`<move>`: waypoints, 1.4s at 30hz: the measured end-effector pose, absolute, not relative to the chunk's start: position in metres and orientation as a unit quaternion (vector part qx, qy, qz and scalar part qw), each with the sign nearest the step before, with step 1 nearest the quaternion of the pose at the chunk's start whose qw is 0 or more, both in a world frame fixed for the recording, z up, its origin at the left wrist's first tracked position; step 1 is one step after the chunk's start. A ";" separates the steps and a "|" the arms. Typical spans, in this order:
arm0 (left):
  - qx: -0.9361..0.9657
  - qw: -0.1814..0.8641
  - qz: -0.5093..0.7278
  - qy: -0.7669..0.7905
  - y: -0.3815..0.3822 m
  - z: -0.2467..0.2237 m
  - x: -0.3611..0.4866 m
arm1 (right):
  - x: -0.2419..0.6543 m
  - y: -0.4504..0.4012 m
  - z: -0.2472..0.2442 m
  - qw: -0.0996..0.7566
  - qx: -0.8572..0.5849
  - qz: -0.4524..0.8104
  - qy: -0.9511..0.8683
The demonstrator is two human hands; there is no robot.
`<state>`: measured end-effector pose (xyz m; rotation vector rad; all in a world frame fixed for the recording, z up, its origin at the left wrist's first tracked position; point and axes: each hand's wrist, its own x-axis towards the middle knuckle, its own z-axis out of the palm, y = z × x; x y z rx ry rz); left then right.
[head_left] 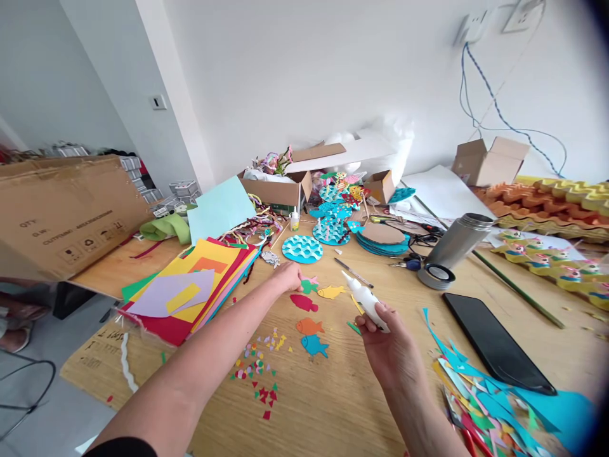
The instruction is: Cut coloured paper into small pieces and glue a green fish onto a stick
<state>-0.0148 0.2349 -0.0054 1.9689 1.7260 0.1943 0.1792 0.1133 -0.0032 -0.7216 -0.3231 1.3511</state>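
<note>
My right hand (pixel 387 330) is closed around a white glue bottle (pixel 364 298), its nozzle tilted up and to the left. At the table's middle my left hand (pixel 287 278) has its fingers curled together, at the left end of a green paper fish (pixel 309 286); whatever they pinch is hidden. A pink paper fish (pixel 313 279) shows just behind the green one. Close by lie a yellow fish (pixel 331 292), a dark red fish (pixel 304 303), an orange fish (pixel 310 327) and a blue fish (pixel 314 345). Small paper confetti (pixel 257 365) is scattered below my left forearm.
Coloured paper sheets (pixel 190 285) are stacked left. Behind the fish sits a blue disc with wavy strips (pixel 302 249). To the right are a pen (pixel 353 273), a steel flask (pixel 457 244), a black phone (pixel 497 343), scissors (pixel 459 422) and blue paper scraps (pixel 495 393).
</note>
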 end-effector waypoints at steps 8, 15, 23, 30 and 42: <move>0.687 0.363 0.169 0.607 0.236 0.021 -0.034 | 0.178 0.112 0.000 0.706 -0.312 0.619 -0.143; 0.680 0.483 0.199 0.514 0.149 0.042 -0.041 | 0.184 0.111 0.010 0.714 -0.288 0.627 -0.124; 0.782 0.342 0.109 0.510 0.077 0.005 -0.004 | 0.186 0.114 0.009 0.707 -0.284 0.641 -0.100; 0.906 0.106 0.074 0.404 0.032 0.014 -0.007 | 0.190 0.112 0.014 0.711 -0.281 0.636 -0.104; 0.895 0.038 0.070 0.439 0.029 -0.008 0.000 | 0.185 0.103 0.026 0.688 -0.259 0.655 -0.172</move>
